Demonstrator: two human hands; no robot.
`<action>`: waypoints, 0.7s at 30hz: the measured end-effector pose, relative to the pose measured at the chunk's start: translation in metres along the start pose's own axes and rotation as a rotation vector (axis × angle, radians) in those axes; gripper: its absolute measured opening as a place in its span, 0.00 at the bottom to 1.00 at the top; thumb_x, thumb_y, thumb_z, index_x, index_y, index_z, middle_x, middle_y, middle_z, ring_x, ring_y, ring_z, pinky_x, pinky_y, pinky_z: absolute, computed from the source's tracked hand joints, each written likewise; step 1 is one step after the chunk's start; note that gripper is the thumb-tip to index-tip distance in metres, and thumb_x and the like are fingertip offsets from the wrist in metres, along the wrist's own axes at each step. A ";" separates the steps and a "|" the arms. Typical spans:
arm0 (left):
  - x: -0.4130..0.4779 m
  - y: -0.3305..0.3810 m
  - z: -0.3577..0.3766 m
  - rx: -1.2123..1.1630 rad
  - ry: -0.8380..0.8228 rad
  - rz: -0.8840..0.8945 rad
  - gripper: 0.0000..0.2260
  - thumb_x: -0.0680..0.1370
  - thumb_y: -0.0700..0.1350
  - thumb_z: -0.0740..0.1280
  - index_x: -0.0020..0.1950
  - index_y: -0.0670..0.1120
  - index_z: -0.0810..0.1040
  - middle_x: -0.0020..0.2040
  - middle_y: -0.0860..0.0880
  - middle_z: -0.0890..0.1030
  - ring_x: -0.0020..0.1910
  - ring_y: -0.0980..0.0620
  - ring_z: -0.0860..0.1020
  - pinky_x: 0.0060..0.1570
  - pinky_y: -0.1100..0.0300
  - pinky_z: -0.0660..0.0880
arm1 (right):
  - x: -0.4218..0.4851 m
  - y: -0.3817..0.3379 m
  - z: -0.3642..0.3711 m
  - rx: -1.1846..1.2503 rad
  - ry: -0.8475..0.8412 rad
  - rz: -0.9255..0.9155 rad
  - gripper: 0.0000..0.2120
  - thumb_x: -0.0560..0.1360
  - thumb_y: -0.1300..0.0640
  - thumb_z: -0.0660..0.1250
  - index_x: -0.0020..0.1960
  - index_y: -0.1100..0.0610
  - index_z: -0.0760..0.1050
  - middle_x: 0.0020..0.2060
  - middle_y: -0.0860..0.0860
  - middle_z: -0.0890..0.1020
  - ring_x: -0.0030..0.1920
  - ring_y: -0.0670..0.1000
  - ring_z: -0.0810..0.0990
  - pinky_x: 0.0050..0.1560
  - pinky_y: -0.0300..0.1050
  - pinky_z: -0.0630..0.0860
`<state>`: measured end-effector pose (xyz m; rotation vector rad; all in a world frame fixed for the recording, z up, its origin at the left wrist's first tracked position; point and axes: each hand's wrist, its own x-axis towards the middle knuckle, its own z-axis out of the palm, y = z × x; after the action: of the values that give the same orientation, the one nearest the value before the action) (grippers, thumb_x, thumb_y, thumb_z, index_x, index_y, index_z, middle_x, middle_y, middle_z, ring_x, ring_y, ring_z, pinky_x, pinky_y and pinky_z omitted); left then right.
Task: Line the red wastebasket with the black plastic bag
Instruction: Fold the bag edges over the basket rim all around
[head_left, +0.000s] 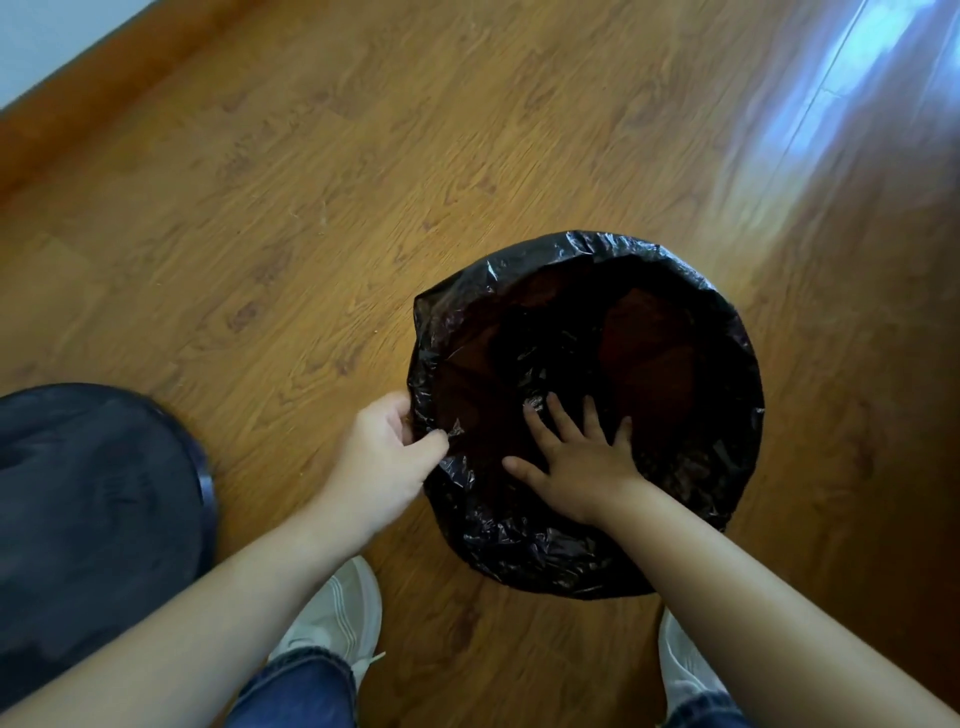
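Observation:
The black plastic bag (722, 441) is draped over the round wastebasket on the floor, folded over the rim all around. The basket's red wall shows only faintly through the bag's inside (644, 332). My left hand (384, 457) pinches the bag's edge at the left side of the rim. My right hand (576, 457) reaches inside the basket with fingers spread flat against the bag, holding nothing.
A dark round object (93, 499) stands on the wooden floor (311, 208) at my left. My two white shoes (332, 618) are just below the basket. A wall base runs along the upper left corner.

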<state>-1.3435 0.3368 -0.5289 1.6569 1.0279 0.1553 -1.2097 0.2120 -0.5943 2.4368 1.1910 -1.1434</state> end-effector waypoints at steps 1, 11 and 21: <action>0.000 0.000 0.000 -0.025 0.001 -0.013 0.03 0.73 0.33 0.66 0.40 0.36 0.73 0.32 0.40 0.74 0.31 0.46 0.71 0.29 0.54 0.70 | -0.004 0.001 -0.003 0.017 0.023 -0.013 0.33 0.73 0.33 0.41 0.72 0.46 0.36 0.73 0.49 0.35 0.70 0.58 0.30 0.67 0.65 0.34; -0.017 0.007 0.023 -0.139 -0.081 -0.058 0.03 0.73 0.32 0.64 0.42 0.38 0.75 0.37 0.30 0.77 0.35 0.39 0.74 0.36 0.46 0.71 | 0.006 -0.029 -0.019 0.459 0.223 0.058 0.32 0.71 0.31 0.40 0.71 0.41 0.35 0.72 0.50 0.31 0.69 0.56 0.28 0.63 0.67 0.30; -0.008 0.008 0.007 0.000 -0.050 0.012 0.01 0.71 0.36 0.66 0.41 0.39 0.75 0.31 0.33 0.74 0.31 0.45 0.71 0.33 0.51 0.67 | -0.004 -0.024 -0.012 0.290 0.243 -0.111 0.32 0.73 0.33 0.43 0.72 0.45 0.41 0.73 0.49 0.37 0.69 0.53 0.27 0.65 0.60 0.28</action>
<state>-1.3396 0.3263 -0.5217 1.6594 0.9802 0.1213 -1.2219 0.2309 -0.5799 2.8270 1.3237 -1.1460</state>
